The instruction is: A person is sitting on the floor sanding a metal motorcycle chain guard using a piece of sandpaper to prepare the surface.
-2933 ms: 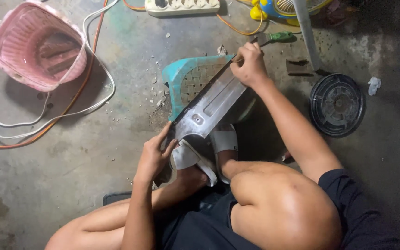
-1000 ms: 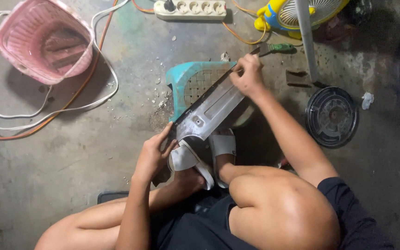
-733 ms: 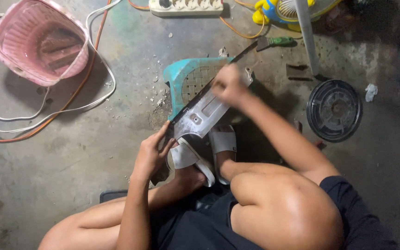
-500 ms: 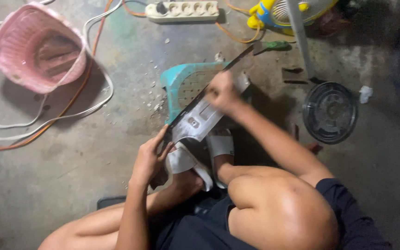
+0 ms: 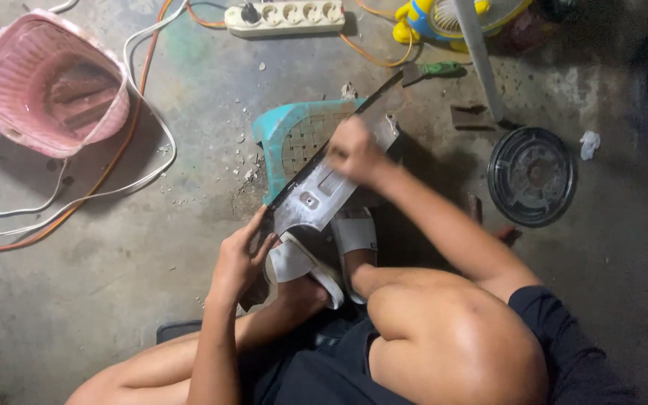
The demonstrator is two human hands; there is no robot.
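The right hand [image 5: 354,150] has slid back from the far tip to the middle of the grey metal panel [image 5: 324,196], fingers clamped over its upper edge. The left hand [image 5: 240,259] still grips the panel's near end. The panel lies slanted across the teal plastic stool [image 5: 286,135], above the white sandals [image 5: 324,255], on the concrete floor [image 5: 114,262].

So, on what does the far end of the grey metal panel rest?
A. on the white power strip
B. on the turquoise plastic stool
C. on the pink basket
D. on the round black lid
B: the grey metal panel lies slanted across the turquoise plastic stool, with the right hand pressing on top and the left hand at its near end.
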